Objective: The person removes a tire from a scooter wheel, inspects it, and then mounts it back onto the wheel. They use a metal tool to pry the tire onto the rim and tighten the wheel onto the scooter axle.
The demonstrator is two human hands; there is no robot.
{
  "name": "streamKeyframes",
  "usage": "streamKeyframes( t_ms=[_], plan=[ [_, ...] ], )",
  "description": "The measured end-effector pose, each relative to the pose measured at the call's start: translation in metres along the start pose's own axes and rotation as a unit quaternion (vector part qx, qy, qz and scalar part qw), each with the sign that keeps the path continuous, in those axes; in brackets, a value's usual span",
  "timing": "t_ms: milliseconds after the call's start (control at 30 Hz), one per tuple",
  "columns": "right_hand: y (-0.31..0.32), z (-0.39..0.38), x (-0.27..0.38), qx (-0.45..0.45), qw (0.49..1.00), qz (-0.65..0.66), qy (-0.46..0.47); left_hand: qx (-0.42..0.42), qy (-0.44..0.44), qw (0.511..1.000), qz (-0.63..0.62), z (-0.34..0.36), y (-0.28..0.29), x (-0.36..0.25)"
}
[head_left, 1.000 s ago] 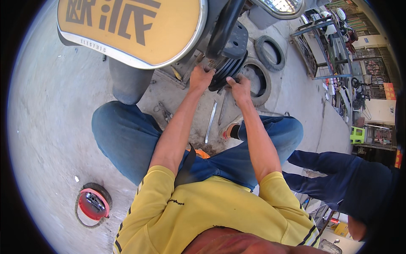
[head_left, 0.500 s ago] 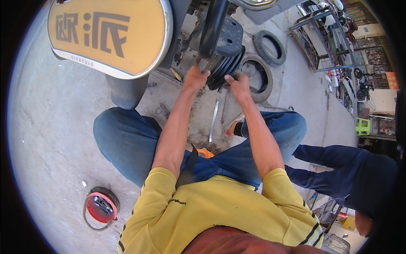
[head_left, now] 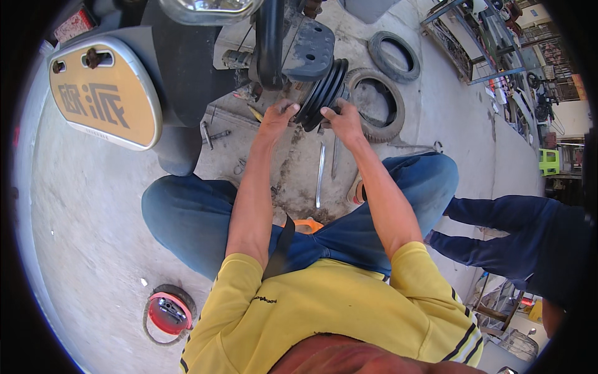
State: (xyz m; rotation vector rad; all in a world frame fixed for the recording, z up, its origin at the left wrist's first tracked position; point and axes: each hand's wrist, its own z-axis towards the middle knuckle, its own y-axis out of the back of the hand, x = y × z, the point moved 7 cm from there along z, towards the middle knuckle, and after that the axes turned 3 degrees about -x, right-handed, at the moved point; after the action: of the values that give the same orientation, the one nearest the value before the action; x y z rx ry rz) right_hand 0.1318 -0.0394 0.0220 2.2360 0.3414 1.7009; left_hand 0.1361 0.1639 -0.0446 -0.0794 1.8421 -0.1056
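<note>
One black ribbed wheel stood upright, seen nearly edge-on, just under a dark bracket with holes and between two bare hands. The left hand was at the wheel's left edge, its thumb laid along it and its fingers bent in a grip there, although some fingertips were hidden. The right hand gripped the wheel's lower right side, thumb toward the ribs and the other fingers curled at the flank. Just right of the wheel, a worn tyre lay flat on the concrete floor, and a second tyre lay farther off on the wheel's upper right. A silver bar lay on the near side of the wheel, with a darker bar beside it. A small yellow object rested left of the wheel, and metal tools lay farther left. Well left of the wheel was a yellow oval panel. Much farther out, a red bowl holding dark items sat at the wheel's lower left, while a co-worker in dark clothes was at its lower right.
</note>
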Motion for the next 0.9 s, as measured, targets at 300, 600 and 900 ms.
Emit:
streamKeyframes(
  t_ms=[300,600,900],
  plan=[
    [-0.001,0.002,0.003,-0.051,0.987,-0.120,0.088,-0.125,-0.025,0.980,0.153,0.009,-0.002,0.011],
    [0.011,-0.011,0.015,0.029,0.992,-0.048,0.113,-0.221,-0.028,0.975,-0.016,-0.026,-0.011,0.012],
    [0.109,0.052,-0.211,-0.096,0.931,-0.343,-0.083,-0.279,-0.071,0.957,0.025,-0.054,-0.040,0.029]
  ],
)
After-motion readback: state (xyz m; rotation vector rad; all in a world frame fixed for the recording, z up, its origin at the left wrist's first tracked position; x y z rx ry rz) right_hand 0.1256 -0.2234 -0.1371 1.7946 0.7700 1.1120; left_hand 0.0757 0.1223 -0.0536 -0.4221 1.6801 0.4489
